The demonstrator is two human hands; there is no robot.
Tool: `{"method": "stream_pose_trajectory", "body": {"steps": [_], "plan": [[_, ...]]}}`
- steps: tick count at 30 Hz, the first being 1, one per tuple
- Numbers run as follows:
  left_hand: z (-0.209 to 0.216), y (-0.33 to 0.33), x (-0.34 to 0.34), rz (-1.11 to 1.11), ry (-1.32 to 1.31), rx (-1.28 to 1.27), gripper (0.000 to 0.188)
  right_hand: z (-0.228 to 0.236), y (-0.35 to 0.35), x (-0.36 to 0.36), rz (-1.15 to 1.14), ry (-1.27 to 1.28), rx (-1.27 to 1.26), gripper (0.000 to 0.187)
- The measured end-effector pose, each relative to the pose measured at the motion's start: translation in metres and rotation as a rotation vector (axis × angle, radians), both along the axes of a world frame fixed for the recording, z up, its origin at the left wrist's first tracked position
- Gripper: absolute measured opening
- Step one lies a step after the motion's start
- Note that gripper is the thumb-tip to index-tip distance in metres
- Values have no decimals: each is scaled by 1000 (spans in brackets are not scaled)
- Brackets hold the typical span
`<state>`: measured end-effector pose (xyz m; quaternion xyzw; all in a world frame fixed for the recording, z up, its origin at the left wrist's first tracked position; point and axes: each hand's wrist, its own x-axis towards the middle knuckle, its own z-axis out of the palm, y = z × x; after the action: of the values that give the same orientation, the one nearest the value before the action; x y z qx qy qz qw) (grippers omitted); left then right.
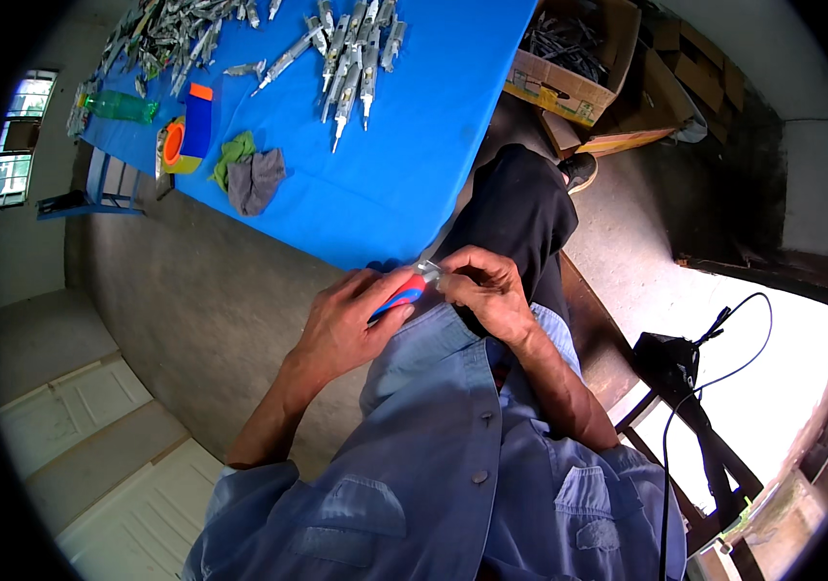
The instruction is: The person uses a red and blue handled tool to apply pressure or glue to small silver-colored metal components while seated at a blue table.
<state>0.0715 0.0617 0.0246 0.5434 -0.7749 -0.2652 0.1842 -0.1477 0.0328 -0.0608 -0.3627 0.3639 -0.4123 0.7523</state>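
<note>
I see my left hand (341, 324) wrapped around the red-and-blue handle of a hand tool (397, 298), while my right hand (483, 290) pinches a small grey metal piece (429, 272) against its tip, just below the near edge of the blue table (404, 184). My black-trousered knee (520, 208) rises right behind the hands. Farther off lie grey metal parts (356, 53), a grey rag (257, 180), an orange tape roll (174, 143), a green bottle (119, 106) and a cardboard box (578, 58).

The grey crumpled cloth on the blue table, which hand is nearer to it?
Left. The left hand sits below the grey crumpled cloth; the right hand is farther right.
</note>
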Motion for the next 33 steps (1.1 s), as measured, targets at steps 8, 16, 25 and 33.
{"method": "stream_pose_trajectory", "body": {"steps": [8,16,25,33], "plan": [[-5,1,7,3,53,-12,51,-5,0,0,5,-14,44,7],[-10,3,10,21,37,-48,48,0,-1,1,-6,-5,55,5],[-13,6,9,46,55,-36,41,-3,1,-1,21,4,49,9],[-7,3,10,-3,88,-1,47,-4,1,-3,41,7,37,10]]}}
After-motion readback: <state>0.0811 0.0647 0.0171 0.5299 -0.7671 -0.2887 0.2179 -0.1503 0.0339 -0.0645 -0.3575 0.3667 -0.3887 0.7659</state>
